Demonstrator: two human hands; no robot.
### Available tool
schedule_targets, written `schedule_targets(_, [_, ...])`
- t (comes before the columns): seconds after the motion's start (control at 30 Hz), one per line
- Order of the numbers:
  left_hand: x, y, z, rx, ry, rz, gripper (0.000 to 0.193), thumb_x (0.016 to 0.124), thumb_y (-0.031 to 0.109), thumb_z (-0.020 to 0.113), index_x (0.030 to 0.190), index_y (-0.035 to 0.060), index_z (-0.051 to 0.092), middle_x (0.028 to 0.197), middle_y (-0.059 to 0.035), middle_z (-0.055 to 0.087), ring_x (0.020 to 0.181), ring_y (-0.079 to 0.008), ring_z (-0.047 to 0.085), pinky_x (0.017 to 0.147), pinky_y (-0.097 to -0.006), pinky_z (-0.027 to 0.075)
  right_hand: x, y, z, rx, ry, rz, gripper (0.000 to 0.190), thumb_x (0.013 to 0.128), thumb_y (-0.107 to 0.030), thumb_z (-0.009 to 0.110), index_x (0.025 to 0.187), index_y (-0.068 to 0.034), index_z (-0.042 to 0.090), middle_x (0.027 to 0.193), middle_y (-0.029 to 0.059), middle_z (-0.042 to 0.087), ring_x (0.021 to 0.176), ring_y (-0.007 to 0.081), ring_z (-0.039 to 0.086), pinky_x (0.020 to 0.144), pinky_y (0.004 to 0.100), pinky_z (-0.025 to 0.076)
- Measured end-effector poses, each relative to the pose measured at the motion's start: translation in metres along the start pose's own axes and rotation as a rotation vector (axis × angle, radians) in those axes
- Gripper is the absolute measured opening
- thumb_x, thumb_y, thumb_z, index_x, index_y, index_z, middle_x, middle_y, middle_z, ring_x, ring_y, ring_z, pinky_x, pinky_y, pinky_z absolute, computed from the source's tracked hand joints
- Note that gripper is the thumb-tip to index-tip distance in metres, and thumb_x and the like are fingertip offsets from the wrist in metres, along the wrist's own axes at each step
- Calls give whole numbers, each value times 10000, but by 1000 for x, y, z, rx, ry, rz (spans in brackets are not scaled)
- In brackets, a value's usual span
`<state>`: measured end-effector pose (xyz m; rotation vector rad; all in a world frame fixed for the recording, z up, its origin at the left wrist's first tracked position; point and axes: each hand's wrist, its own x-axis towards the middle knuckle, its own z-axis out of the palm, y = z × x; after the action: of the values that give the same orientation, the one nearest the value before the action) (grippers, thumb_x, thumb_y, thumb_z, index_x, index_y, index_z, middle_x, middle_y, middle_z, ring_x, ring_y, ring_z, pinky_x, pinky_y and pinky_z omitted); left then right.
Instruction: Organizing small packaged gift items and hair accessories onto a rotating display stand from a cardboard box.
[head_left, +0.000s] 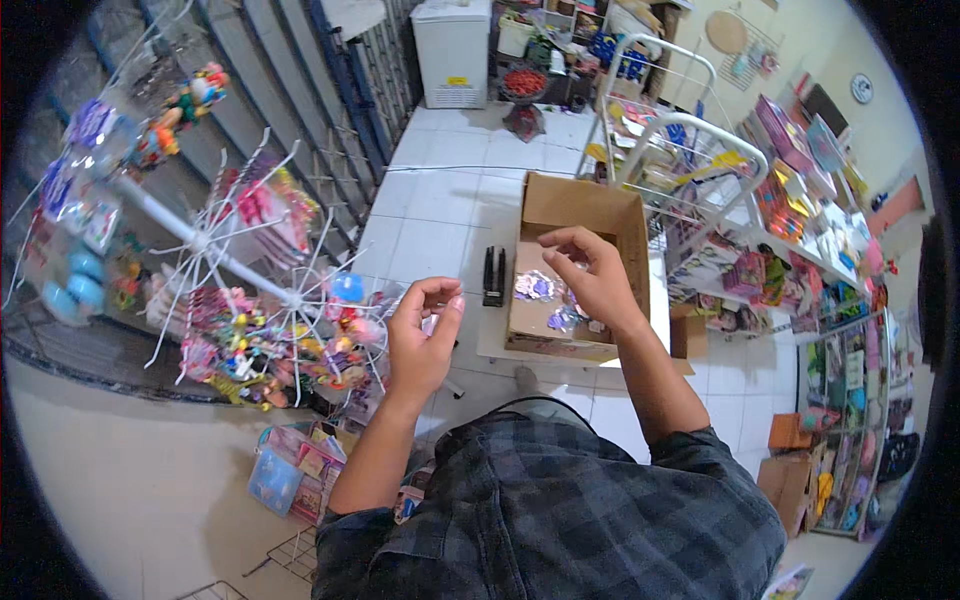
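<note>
My right hand (592, 277) is above an open cardboard box (581, 202), thumb and fingers apart, with nothing seen between them. Under it, small clear packets with purple and pale pieces (534, 286) lie on the cardboard surface inside the box; the hand hides some of them. My left hand (426, 337) is raised to the left of the box, beside the display rack. Its fingers curve towards the thumb with a gap between, and I see nothing held. A black stapler (493, 276) lies between the box and my left hand, on a white surface.
At the left, a white-armed rotating rack (201, 241) carries hanging toys in plastic bags. A white metal rack (660, 120) stands beyond the box, near shelves of goods (847, 405). Farther off are a white chest freezer (452, 56) and the tiled floor (435, 199).
</note>
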<state>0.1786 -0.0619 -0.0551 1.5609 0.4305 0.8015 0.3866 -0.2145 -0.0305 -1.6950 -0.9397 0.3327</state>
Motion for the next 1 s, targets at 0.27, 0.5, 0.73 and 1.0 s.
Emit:
schedule_targets(0.27, [4, -100, 60, -76, -21, -244, 158, 967, 103, 673, 1108, 33, 666, 956, 11, 655, 847, -51, 563, 774, -215, 467, 9, 168, -32, -269, -42, 256, 252, 908, -174, 713, 1101, -12, 726, 963, 140, 751, 829, 217, 716, 759, 363, 564])
schedule_targets(0.5, [10, -136, 114, -22, 28, -328, 160, 966, 93, 667, 1109, 22, 665, 984, -3, 672, 874, -66, 587, 795, -222, 483, 34, 300, -9, -664, -433, 193, 280, 836, -91, 671, 1109, -45, 714, 1106, 202, 705, 1047, 372, 682, 923, 447, 537])
schedule_targets(0.73, [3, -156, 142, -34, 197, -365, 155, 971, 81, 662, 1107, 7, 657, 990, -19, 674, 892, -73, 594, 822, -235, 493, 46, 350, 9, -753, -556, 83, 555, 818, -12, 584, 1360, -131, 564, 1340, 185, 590, 1222, 403, 579, 1031, 471, 485])
schedule_targets(1.0, [0, -155, 149, -27, 280, -400, 166, 984, 84, 653, 1129, 3, 647, 1042, -37, 676, 936, -83, 605, 841, -237, 488, 54, 372, 27, -881, -662, -41, 600, 854, -117, 627, 1438, -169, 500, 1286, 146, 611, 1196, 366, 591, 973, 486, 493])
